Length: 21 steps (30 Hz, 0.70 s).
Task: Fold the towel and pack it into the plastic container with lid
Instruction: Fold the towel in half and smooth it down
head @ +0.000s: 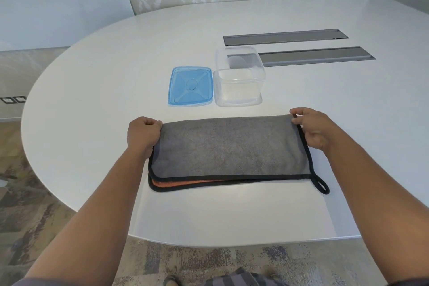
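Both hands, left hand (144, 133) and right hand (313, 127), pinch the far corners of a soft, limp grey microfibre towel (229, 148). It should fold easily if lifted by those corners.

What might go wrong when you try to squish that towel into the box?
The gray towel is folded only once and is far wider than the clear plastic container, so it probably won't fit without more folds. Its layers already lie uneven at the near edge, so the next fold may come out crooked. The hanging loop sticks out and might catch under the blue lid.
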{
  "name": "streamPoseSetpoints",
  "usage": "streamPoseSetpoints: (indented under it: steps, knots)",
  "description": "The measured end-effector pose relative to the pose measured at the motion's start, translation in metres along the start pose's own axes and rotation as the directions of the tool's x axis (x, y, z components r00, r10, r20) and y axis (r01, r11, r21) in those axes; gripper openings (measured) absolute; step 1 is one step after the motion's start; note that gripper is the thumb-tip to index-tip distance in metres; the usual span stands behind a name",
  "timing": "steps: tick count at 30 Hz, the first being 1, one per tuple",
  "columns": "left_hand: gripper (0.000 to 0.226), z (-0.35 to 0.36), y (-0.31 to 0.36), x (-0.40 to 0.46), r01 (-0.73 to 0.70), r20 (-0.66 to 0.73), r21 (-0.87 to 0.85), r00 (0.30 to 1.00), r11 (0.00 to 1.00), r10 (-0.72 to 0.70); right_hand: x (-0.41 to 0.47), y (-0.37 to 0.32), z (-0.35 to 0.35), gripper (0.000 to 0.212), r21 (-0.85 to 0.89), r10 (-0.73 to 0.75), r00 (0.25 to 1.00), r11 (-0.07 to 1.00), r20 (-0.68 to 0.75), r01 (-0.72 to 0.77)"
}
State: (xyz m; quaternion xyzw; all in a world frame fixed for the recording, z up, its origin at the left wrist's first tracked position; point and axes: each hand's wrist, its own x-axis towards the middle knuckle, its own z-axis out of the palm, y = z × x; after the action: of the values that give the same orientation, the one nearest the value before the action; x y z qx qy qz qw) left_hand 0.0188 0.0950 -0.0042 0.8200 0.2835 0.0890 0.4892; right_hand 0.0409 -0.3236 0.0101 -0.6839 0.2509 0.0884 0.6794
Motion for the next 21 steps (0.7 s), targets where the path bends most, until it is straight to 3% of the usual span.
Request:
streamPoseSetpoints:
  steps: [5,10,15,21]
  knots:
    - [0.015,0.0,-0.001,0.001,0.003,0.0,-0.006,1.0,1.0,-0.003,-0.008,-0.012,-0.003,0.041,0.093,0.062,0.995,0.993,0.077,-0.069]
    - [0.016,0.0,-0.002,0.003,-0.007,0.003,0.017,1.0,1.0,0.006,-0.014,-0.015,0.001,0.042,0.098,0.028,0.992,0.994,0.123,-0.04]
    - [0.017,0.0,-0.001,0.003,-0.014,-0.001,0.027,1.0,1.0,0.014,-0.012,-0.001,0.006,0.049,0.148,0.027,0.997,0.988,0.068,-0.037]
    - [0.018,0.0,0.0,0.002,-0.012,-0.005,0.017,1.0,1.0,0.012,-0.008,0.009,0.01,0.052,0.064,-0.029,0.998,0.997,-0.049,0.032]
